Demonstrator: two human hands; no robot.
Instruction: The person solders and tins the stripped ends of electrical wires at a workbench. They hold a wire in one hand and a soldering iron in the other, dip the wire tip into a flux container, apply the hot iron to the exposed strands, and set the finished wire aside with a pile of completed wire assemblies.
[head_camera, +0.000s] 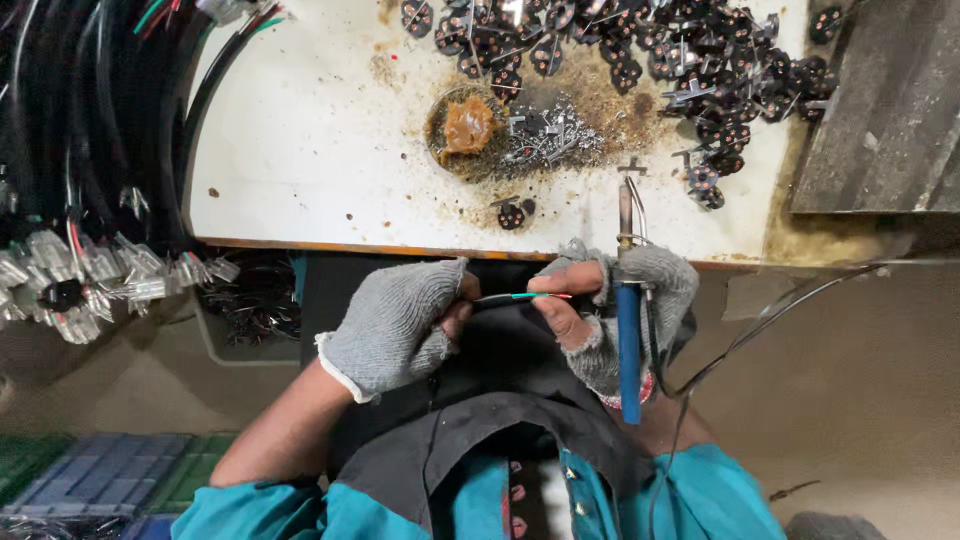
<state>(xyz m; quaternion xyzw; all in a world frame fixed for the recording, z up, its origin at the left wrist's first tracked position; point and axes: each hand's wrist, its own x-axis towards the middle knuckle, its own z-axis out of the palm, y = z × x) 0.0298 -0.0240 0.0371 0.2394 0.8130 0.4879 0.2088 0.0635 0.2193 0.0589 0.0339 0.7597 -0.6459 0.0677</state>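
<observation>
Below the near edge of the tabletop: both hands work over the person's lap, in grey fingerless knit gloves.
Left hand (400, 320): fingers pressed together, pinching one end of a thin wire (520, 297) with green and red insulation.
Right hand (610, 310): thumb and forefinger pinch the other end of the wire, while the remaining fingers clamp a soldering iron (628, 335) with a blue handle, its metal tip pointing up across the near edge.
Wire's place: stretched level between the two hands, just off the tabletop (300, 160), above the dark apron.
Burn risk: I judge the iron's shaft, lying just beside the bare fingertips, could scorch skin or glove if the grip shifts.
Slip risk: holding wire and iron in one hand leaves little control; either could drop into the lap.
Snag risk: the iron's black cord (760, 320) loops off to the right and could tug the tool if caught.
Flux tin (468, 128): round, open, with brown paste, toward the middle of the tabletop; a heap of small metal terminals (555, 140) touches it.
Black connectors (700, 70): piled along the far edge and far right corner.
Cable bundles (90, 150): black, hanging past the left edge, ending in clear plastic plugs.
Packages, labels, signs: none I can make out; only blurred green and blue crates (120, 475) at the lower left.
</observation>
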